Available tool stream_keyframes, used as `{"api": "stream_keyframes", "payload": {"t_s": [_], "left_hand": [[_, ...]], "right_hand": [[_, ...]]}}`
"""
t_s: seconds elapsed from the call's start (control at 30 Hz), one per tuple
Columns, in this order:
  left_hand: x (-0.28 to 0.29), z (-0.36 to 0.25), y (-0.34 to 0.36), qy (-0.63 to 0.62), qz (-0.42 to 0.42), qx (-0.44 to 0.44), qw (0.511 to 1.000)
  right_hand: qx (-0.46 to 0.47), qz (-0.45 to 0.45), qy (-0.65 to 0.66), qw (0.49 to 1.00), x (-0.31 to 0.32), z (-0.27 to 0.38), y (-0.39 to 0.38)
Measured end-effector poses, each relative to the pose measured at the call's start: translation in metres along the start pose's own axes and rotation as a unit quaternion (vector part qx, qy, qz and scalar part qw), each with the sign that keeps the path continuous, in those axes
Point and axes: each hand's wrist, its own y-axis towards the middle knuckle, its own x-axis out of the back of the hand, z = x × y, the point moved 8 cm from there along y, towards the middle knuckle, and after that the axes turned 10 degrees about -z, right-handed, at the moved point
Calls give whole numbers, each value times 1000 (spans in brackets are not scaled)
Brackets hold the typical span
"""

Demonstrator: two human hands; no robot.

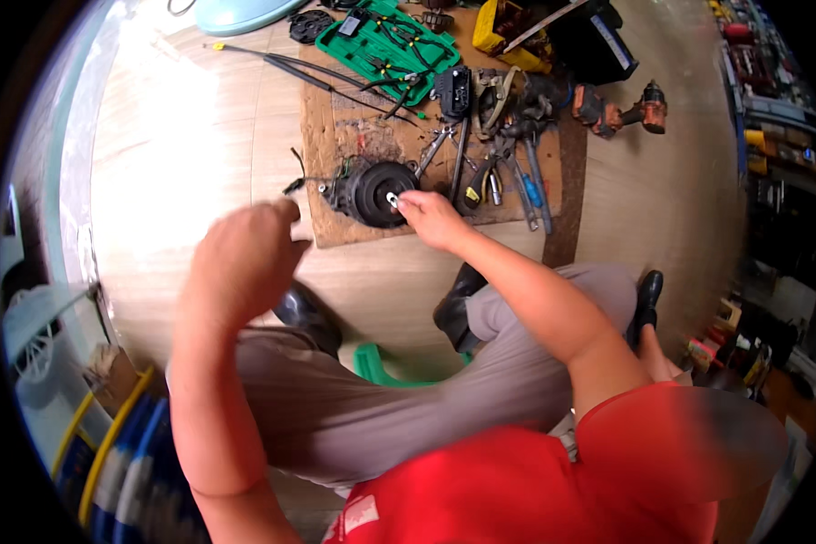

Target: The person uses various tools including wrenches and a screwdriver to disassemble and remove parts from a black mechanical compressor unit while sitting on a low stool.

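A black round motor hub (pixel 372 192) with wires at its left lies on a brown cardboard sheet (pixel 335 136) on the floor. My right hand (pixel 431 218) reaches to the hub's centre, fingertips pinching a small silver part (pixel 393 198) there. My left hand (pixel 245 258) is raised close to the camera, fingers curled in a fist; I cannot see anything in it. I sit on a low green stool (pixel 381 364) with grey trousers and black shoes.
Pliers, wrenches and screwdrivers (pixel 499 172) lie right of the hub. A green tool case (pixel 385 45) and a yellow box (pixel 503 32) sit behind. An orange power drill (pixel 621 111) lies at right. Black cables (pixel 290 65) cross the floor. Shelves stand far right.
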Motion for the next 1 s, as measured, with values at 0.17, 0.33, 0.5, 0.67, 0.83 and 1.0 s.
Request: {"api": "stream_keyframes", "payload": {"t_s": [0.17, 0.33, 0.5, 0.67, 0.83, 1.0], "left_hand": [[24, -22, -33, 34, -30, 18, 999], [30, -49, -101, -8, -65, -3, 998], [49, -34, -118, -4, -102, 44, 994], [36, -23, -108, 13, -108, 26, 994], [49, -28, -95, -17, -148, -32, 988], [64, -25, -87, -24, -160, -32, 986]], "right_hand": [[-42, 53, -15, 998, -4, -2, -1], [-14, 84, -75, 994, 13, -6, 14], [42, 123, -119, 984, 16, 11, 14], [30, 138, -146, 979, 19, 9, 29], [27, 133, -117, 984, 18, 15, 28], [-119, 64, -83, 987, 11, 1, 8]]}}
